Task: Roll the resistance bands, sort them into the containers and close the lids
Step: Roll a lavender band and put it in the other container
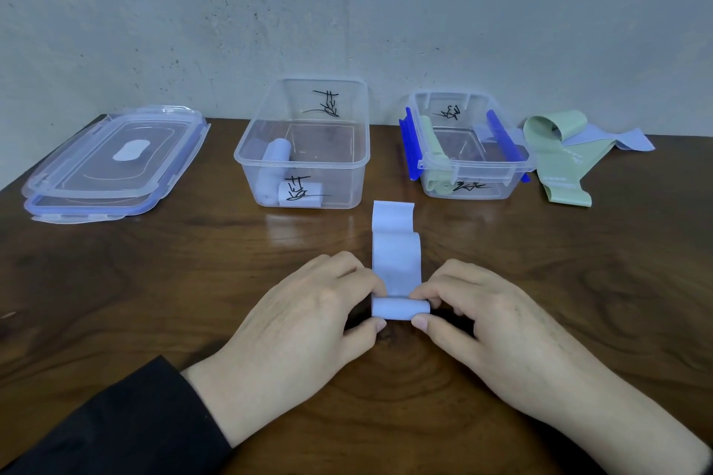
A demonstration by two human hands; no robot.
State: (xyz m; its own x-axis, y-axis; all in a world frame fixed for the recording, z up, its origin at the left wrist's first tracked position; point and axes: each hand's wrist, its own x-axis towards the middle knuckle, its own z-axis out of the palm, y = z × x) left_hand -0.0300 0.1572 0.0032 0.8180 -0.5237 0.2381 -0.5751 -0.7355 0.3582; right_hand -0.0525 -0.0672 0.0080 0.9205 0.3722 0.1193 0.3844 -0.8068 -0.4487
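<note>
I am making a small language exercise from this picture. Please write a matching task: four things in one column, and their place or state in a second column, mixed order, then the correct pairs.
Things:
1. stacked lids
2. lavender band
3. green band
4. left container

Places or states:
A. loose on the table, right of the right container
B. partly rolled, pinched by the left hand and the right hand
C. open, with rolled lavender bands inside
D. far left on the table

Pairs: 1-D, 2-B, 3-A, 4-C
</note>
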